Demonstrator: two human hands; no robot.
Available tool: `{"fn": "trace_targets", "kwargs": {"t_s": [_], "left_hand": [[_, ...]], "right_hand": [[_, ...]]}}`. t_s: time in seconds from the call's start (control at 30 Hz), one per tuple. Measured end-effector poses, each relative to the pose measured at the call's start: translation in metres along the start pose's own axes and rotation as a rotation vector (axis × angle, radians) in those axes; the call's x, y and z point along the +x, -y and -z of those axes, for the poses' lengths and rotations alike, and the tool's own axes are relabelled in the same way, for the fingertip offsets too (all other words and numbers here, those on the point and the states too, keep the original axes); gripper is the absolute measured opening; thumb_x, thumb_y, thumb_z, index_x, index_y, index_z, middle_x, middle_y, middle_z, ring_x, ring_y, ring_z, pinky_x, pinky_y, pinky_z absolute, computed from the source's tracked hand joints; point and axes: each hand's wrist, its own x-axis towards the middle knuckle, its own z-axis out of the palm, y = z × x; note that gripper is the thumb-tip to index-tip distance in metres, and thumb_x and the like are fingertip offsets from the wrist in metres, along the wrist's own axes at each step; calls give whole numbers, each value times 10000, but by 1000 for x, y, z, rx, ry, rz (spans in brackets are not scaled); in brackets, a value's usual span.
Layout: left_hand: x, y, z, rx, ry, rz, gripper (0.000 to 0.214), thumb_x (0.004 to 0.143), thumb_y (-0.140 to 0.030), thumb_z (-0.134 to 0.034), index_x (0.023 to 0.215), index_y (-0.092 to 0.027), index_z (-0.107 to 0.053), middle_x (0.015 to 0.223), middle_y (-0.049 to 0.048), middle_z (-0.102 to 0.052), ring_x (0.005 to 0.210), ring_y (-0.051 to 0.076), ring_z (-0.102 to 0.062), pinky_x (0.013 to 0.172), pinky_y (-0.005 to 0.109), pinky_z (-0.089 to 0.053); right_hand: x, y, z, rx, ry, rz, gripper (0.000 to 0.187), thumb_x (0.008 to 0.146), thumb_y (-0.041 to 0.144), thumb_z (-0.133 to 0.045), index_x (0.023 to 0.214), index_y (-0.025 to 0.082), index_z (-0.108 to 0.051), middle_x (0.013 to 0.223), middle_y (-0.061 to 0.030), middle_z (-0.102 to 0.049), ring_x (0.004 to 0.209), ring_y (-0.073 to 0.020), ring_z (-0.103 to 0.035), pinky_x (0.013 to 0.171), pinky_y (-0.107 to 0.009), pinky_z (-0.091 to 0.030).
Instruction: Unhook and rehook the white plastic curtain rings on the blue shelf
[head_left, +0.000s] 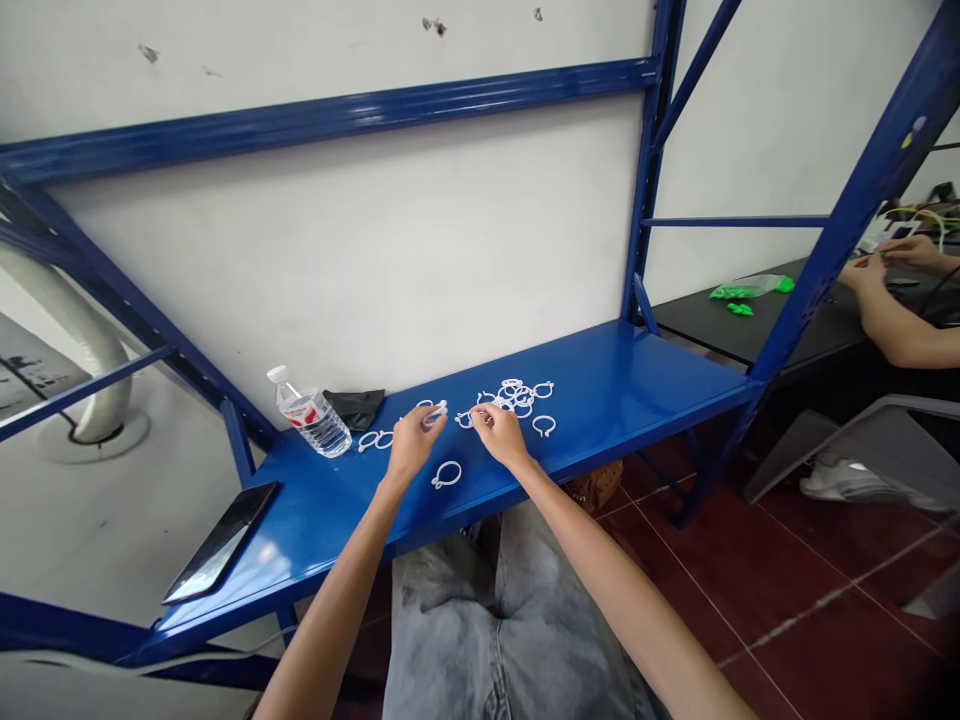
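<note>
A capped water bottle, water inside, was sited at the back edge of the blue steel shelf, left end; white plastic rings were gripped by the closed fingers of the left hand and right hand.

White plastic split rings, flat, overlapping in a loose cluster mid-frame on the blue steel shelf; a lone ring below, a touching pair to the left.
</note>
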Motion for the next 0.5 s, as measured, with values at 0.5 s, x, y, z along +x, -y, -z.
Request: {"fn": "trace_targets", "kwargs": {"t_s": [0.5], "left_hand": [[-33,-49,-8,28,58,-39,344,1020,-364,-554,1304,-244,-704,1429,103,-669,1216,261,-687,1031,378,-555]], "right_hand": [[7,-13,-2,125,198,-143,338,930,167,-523,1171,194,-758,899,-26,-772,655,-148,-681,648,-241,-545]]}}
